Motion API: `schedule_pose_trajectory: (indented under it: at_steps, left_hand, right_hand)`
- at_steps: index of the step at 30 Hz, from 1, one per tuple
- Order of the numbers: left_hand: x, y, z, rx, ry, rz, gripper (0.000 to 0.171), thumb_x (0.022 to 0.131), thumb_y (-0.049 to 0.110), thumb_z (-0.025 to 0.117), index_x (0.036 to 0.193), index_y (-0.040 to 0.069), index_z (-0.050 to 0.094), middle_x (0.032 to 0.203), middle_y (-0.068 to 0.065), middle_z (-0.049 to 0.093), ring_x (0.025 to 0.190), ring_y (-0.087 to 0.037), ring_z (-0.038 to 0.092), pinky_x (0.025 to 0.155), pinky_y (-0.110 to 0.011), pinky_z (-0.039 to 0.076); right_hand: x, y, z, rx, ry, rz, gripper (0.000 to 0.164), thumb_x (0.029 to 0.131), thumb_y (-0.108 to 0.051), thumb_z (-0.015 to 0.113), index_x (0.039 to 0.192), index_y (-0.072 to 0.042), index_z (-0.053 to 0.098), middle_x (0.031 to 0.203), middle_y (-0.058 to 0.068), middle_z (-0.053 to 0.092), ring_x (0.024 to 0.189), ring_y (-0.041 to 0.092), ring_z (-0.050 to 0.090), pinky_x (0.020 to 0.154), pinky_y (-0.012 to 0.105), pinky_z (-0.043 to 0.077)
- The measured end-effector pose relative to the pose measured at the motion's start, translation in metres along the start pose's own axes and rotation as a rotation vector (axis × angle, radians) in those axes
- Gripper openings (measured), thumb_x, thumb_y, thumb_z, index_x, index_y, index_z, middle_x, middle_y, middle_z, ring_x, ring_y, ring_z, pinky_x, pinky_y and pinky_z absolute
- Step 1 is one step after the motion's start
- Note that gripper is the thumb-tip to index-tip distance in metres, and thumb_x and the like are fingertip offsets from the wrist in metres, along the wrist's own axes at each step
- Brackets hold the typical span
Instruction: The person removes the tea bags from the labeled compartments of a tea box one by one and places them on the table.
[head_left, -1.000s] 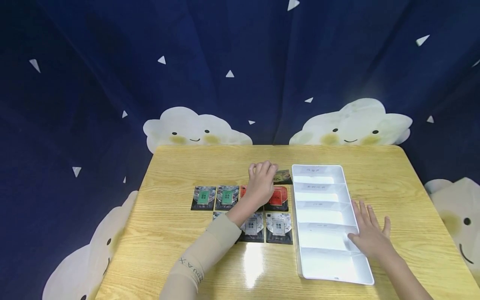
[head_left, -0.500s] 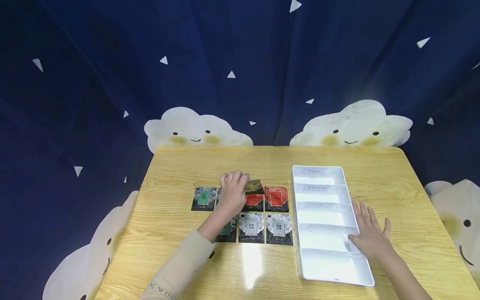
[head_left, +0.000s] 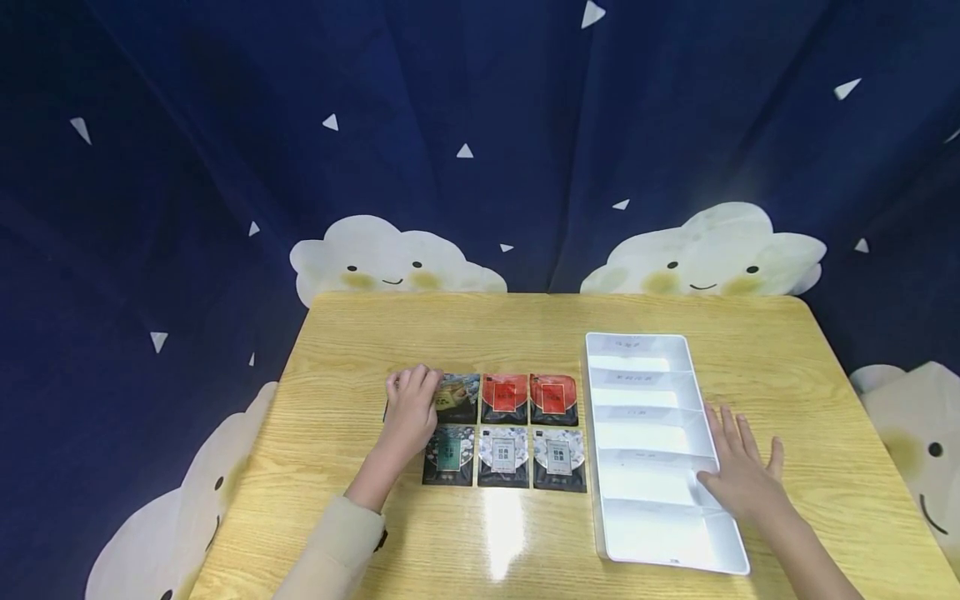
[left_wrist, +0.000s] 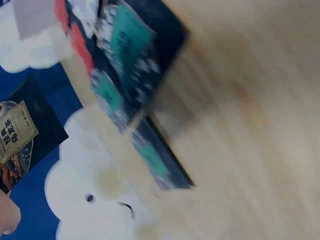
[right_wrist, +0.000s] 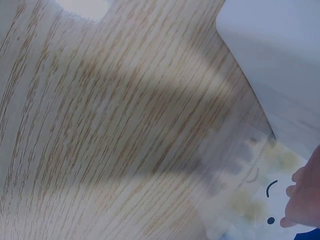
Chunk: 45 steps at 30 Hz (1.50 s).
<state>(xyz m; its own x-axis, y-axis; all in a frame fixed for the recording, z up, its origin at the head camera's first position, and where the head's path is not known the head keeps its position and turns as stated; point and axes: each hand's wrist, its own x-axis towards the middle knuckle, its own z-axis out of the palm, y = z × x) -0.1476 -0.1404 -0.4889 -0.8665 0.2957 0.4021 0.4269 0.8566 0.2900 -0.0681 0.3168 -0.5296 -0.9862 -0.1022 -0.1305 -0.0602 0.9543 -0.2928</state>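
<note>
My left hand (head_left: 414, 408) pinches a dark tea sachet with a yellow label (head_left: 454, 398), held above the left end of the sachet rows. In the left wrist view the yellow-labelled sachet (left_wrist: 19, 131) is raised, with a fingertip (left_wrist: 7, 216) at its lower edge. Under it and the hand, the green-labelled sachets (left_wrist: 155, 157) of the back row are mostly hidden from the head camera. Spread fingers of my right hand (head_left: 742, 475) lie along the right side of a white divided tray (head_left: 592, 467), thumb over its rim.
Two red sachets (head_left: 504, 398) continue the back row. In the front row lie a dark green sachet (head_left: 448, 456) and two white-patterned sachets (head_left: 503, 457). All rest on a wooden table (head_left: 360, 333), left of the tray. A dark blue curtain (head_left: 480, 200) hangs behind.
My left hand has carried the yellow-labelled sachet leftward from beside the tray, past the red sachets, to over the green ones. The right hand and tray stay put.
</note>
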Motion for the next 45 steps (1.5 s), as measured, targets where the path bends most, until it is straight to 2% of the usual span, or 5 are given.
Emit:
schedule_pose_trajectory:
  at_steps: [10, 21, 28, 34, 45]
  left_hand:
    - [-0.033, -0.033, -0.009, -0.021, -0.111, -0.141, 0.012, 0.09, 0.003, 0.043, 0.097, 0.008, 0.052, 0.091, -0.003, 0.047, 0.092, -0.025, 0.041, 0.094, -0.049, 0.02]
    - [-0.056, -0.063, -0.003, -0.032, -0.218, -0.146, 0.009, 0.089, 0.003, 0.045, 0.089, 0.012, 0.049, 0.083, 0.0, 0.046, 0.085, -0.021, 0.039, 0.092, -0.05, 0.02]
    - [-0.067, -0.073, 0.015, 0.035, -0.235, -0.138, 0.008, 0.091, 0.005, 0.046, 0.093, 0.012, 0.05, 0.085, -0.001, 0.045, 0.085, -0.023, 0.039, 0.086, -0.049, 0.021]
    - [-0.077, -0.075, 0.033, 0.116, -0.234, -0.175, 0.027, 0.081, -0.003, 0.049, 0.104, 0.011, 0.05, 0.095, -0.007, 0.043, 0.093, -0.029, 0.039, 0.088, -0.054, 0.02]
    - [-0.09, -0.075, 0.054, 0.174, -0.171, -0.195, 0.035, 0.079, -0.003, 0.051, 0.111, 0.011, 0.047, 0.101, -0.01, 0.041, 0.103, -0.032, 0.039, 0.09, -0.058, 0.021]
  right_hand:
    - [-0.001, 0.0, 0.0, -0.006, 0.025, -0.015, 0.092, 0.083, -0.025, 0.055, 0.145, -0.013, -0.012, 0.149, 0.021, -0.012, 0.134, 0.043, -0.01, 0.092, 0.055, -0.029]
    - [-0.001, 0.0, 0.0, 0.001, 0.021, -0.015, 0.092, 0.083, -0.025, 0.055, 0.145, -0.013, -0.011, 0.149, 0.023, -0.007, 0.134, 0.043, -0.011, 0.092, 0.056, -0.029]
    - [-0.001, 0.0, 0.0, -0.008, 0.02, -0.011, 0.092, 0.082, -0.025, 0.055, 0.145, -0.012, -0.011, 0.149, 0.022, -0.011, 0.134, 0.044, -0.009, 0.092, 0.056, -0.028]
    - [-0.001, -0.002, -0.001, -0.013, 0.005, -0.001, 0.092, 0.083, -0.027, 0.054, 0.145, -0.012, -0.012, 0.148, 0.023, -0.012, 0.134, 0.042, -0.013, 0.092, 0.058, -0.028]
    - [0.0, 0.001, 0.0, -0.009, 0.002, -0.003, 0.093, 0.083, -0.027, 0.054, 0.145, -0.013, -0.013, 0.148, 0.024, -0.009, 0.134, 0.043, -0.013, 0.091, 0.057, -0.028]
